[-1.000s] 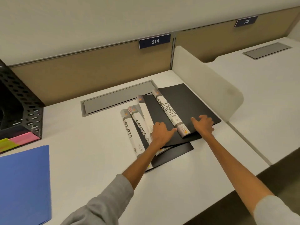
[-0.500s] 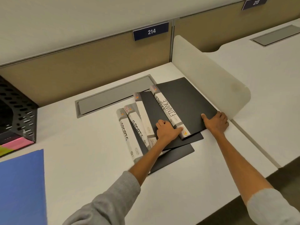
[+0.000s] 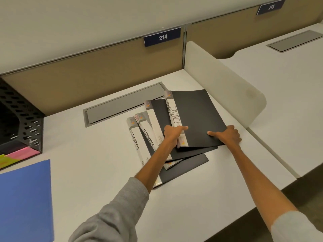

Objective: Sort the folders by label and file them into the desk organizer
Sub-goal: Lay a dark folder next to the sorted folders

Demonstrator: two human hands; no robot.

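Observation:
Several black folders with white spines lie fanned out on the white desk (image 3: 104, 172). The top one, labelled FINANCE (image 3: 195, 117), is tilted up off the pile. My left hand (image 3: 172, 135) grips its spine near the lower end. My right hand (image 3: 227, 136) holds its lower right corner, thumb on the cover. Under it lies a folder with its label hidden (image 3: 157, 112). Two folders labelled SPORTS (image 3: 135, 140) (image 3: 146, 133) lie to the left, side by side. The black mesh desk organizer (image 3: 19, 119) stands at the far left.
A blue folder (image 3: 24, 201) lies at the near left. Pink and yellow sheets (image 3: 17, 155) stick out of the organizer's base. A grey cable hatch (image 3: 122, 105) sits behind the folders. A white divider panel (image 3: 223, 81) rises just right of them.
My right hand has closed on the FINANCE folder's lower right corner. Both hands have raised that folder and turned it straighter over the pile.

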